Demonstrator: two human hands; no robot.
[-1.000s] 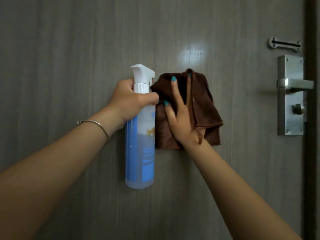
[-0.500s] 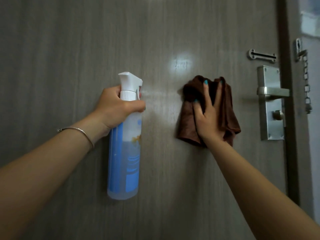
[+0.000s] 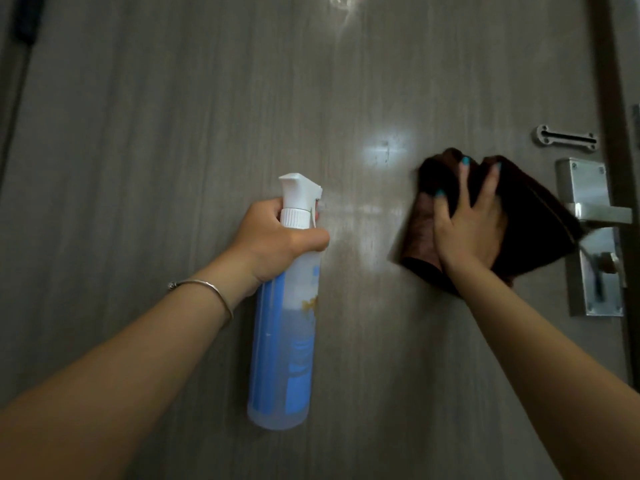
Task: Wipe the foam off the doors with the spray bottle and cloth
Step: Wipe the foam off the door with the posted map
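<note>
Left hand [image 3: 273, 237] wraps the spray bottle [image 3: 284, 334] neck, bottle upright at 6 o'clock of frame centre, nozzle aimed at 3 o'clock. Right hand [image 3: 467, 230], fingers spread, presses the brown cloth [image 3: 533, 216] flat on the door [image 3: 173, 133], touching the lever handle [image 3: 602, 214] at 3 o'clock.

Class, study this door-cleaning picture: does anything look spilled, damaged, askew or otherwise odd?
Nothing looks damaged or spilled. The only mark is a pale wet streak on the door, running between the spray bottle and the brown cloth.
</note>
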